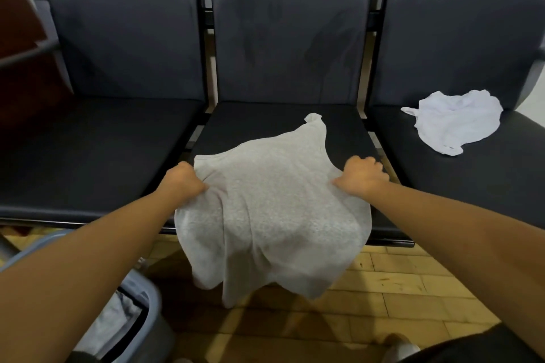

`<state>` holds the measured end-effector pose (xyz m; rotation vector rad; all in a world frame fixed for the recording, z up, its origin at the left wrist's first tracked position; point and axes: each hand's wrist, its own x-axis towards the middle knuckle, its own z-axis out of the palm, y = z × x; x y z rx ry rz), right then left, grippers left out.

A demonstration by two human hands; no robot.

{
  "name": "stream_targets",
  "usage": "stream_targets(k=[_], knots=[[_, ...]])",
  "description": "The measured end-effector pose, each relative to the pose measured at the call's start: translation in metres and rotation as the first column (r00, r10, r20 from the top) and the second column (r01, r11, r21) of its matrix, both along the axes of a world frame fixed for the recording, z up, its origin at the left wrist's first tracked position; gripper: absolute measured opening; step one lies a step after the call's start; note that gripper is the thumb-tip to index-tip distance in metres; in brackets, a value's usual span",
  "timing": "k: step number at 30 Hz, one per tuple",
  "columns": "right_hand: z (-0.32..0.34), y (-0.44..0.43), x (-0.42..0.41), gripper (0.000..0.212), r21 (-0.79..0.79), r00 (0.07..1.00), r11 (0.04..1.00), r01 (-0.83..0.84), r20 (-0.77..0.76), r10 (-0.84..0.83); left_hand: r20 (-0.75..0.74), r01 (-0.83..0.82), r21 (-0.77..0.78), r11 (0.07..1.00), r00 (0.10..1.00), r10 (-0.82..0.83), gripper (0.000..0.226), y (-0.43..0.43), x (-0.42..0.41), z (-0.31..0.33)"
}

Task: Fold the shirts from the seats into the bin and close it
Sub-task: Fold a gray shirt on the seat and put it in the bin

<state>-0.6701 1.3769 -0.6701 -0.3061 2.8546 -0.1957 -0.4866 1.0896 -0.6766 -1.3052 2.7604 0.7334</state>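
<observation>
Three dark padded seats (124, 47) are standing in a row across the far side, backrests upright. Wood-block floor (398, 289) is showing near, below them.

Grey shirt (265, 215) is lying half on the middle seat (280, 121). Its far part, with a strap end, is resting on the cushion. Its near part is hanging over the front edge toward the floor, bunching in folds.

Bin (149, 300), grey-blue, is sitting on the floor at near left, mostly hidden by the left forearm. Only a rim corner is showing, with some pale cloth (118, 321) lying inside.

White shirt (457, 124) is lying crumpled on the right seat (472, 186), toward its far side, well apart from the grey one.

Left hand (184, 180) is gripping the grey shirt's left edge, fingers (194, 184) curling tight into the fabric. Right hand (364, 175) is gripping the right edge the same way, knuckles up, fingers closing on a pinch of cloth. Both hands are sitting over the middle seat's front edge, with the fabric pulling taut between them.
</observation>
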Motion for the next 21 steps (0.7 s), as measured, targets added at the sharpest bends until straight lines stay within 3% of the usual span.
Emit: stream_targets(k=[3,5,7,9,10,12,13,16,18,21], knots=[[-0.004,0.0,-0.004,0.026,-0.074,0.995,0.997,-0.037,0.087,0.043,0.025,0.028,0.002,1.0,0.999,-0.028,0.015,-0.005,0.0,0.001],[-0.002,0.0,-0.003,0.024,-0.097,0.99,0.995,-0.037,0.13,0.05,0.013,0.013,0.02,1.0,1.0,-0.013,0.011,-0.005,-0.002,0.001],[0.002,0.001,-0.002,0.023,-0.242,0.984,0.97,0.029,0.18,0.016,-0.028,0.002,0.02,1.0,1.0,-0.001,0.011,-0.003,-0.004,0.004],[0.006,0.003,-0.004,0.014,-0.488,0.979,0.862,0.136,0.199,-0.042,-0.155,-0.048,0.128,0.991,0.986,0.068,0.02,0.0,-0.008,0.007],[0.008,0.004,-0.007,0.016,-0.609,0.965,0.76,0.225,0.248,-0.087,-0.243,-0.085,0.239,0.967,0.959,0.145,0.025,0.002,-0.01,0.01],[0.012,0.007,-0.012,0.03,-0.726,0.889,0.53,0.439,0.438,-0.135,-0.355,-0.145,0.517,0.844,0.861,0.365,0.025,0.008,-0.011,0.015],[0.013,0.009,-0.014,0.038,-0.728,0.851,0.46,0.508,0.507,-0.138,-0.366,-0.133,0.663,0.736,0.801,0.474,0.026,0.011,-0.011,0.016],[0.016,0.018,-0.017,0.043,-0.692,0.8,0.428,0.581,0.582,-0.144,-0.252,-0.003,0.922,0.387,0.753,0.608,0.024,0.02,-0.01,0.021],[0.022,0.024,-0.016,0.034,-0.662,0.76,0.434,0.611,0.644,-0.088,-0.175,-0.022,0.946,0.324,0.805,0.567,0.014,0.021,-0.012,0.026],[0.035,0.033,-0.014,0.011,-0.635,0.668,0.471,0.611,0.734,0.123,-0.084,-0.105,0.929,0.355,0.875,0.477,0.031,0.017,-0.011,0.03]])
